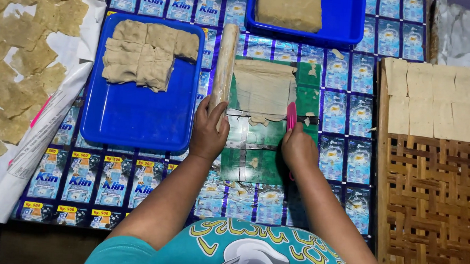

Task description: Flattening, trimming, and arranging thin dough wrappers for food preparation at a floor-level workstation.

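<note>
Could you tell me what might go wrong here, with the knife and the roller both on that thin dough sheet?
The right hand holds the pink-handled knife at the thin dough sheet, whose near edge already looks ragged, so it might tear. The left hand holds the roller beside the blade's line; a slip could nick it.

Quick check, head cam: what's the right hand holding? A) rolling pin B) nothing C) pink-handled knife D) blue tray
C: the right hand grips a pink-handled knife at the edge of the dough sheet; the rolling pin is under the left hand.
</note>
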